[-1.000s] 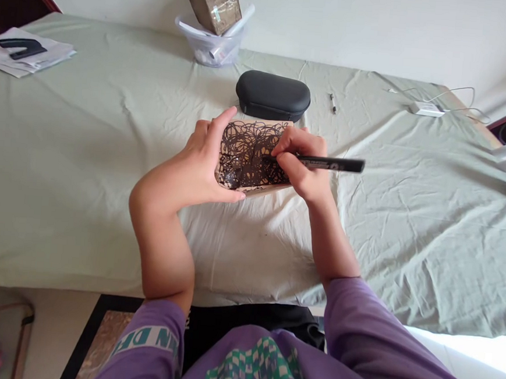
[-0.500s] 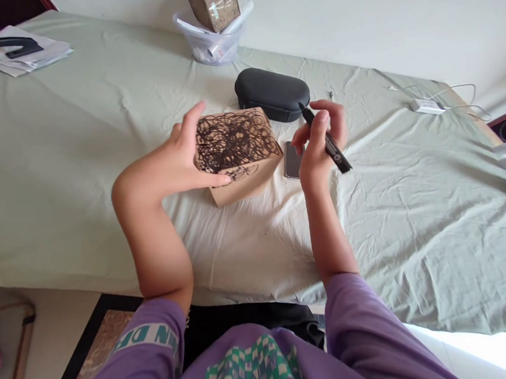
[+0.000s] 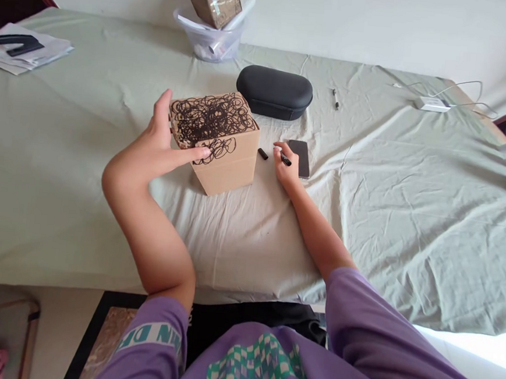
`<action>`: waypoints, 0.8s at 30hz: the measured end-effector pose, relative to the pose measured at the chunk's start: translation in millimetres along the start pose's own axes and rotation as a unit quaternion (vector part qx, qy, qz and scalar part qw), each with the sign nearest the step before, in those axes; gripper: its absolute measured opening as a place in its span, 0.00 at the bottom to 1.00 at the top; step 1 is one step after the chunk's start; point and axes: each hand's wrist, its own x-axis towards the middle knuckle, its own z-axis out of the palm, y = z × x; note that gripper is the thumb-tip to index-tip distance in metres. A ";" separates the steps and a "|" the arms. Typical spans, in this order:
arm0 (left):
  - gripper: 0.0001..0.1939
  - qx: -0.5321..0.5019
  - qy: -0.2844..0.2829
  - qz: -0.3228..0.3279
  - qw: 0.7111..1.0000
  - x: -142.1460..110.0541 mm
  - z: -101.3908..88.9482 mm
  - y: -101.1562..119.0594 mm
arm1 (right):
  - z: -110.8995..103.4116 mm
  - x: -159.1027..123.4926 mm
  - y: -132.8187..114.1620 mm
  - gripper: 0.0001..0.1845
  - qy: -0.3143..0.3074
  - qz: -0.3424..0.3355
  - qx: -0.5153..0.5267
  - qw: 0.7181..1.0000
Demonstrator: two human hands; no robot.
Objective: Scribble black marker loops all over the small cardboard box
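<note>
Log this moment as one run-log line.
left hand: gripping box | right hand: holding marker | cap: on cloth, between box and right hand

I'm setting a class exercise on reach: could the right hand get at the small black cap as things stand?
Probably yes: the black cap lies close beside the right hand, nothing visible between them, though that hand holds a marker.

Case [image 3: 274,92] behind box [image 3: 228,164], possibly touching.
</note>
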 end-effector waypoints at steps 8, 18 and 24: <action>0.65 0.015 0.015 -0.022 1.000 -13.5 -5.7 17.8 | -18.9 1.4 -4.6 0.25 -0.078 -0.070 0.075 0.992; 0.60 0.018 0.013 -0.020 1.000 -16.1 -9.6 17.0 | -57.4 17.1 -32.0 0.16 -0.163 0.000 -0.007 0.987; 0.61 0.002 0.005 -0.009 1.000 -16.0 -9.7 13.7 | -68.2 14.9 -39.3 0.25 -0.262 0.092 -0.131 0.952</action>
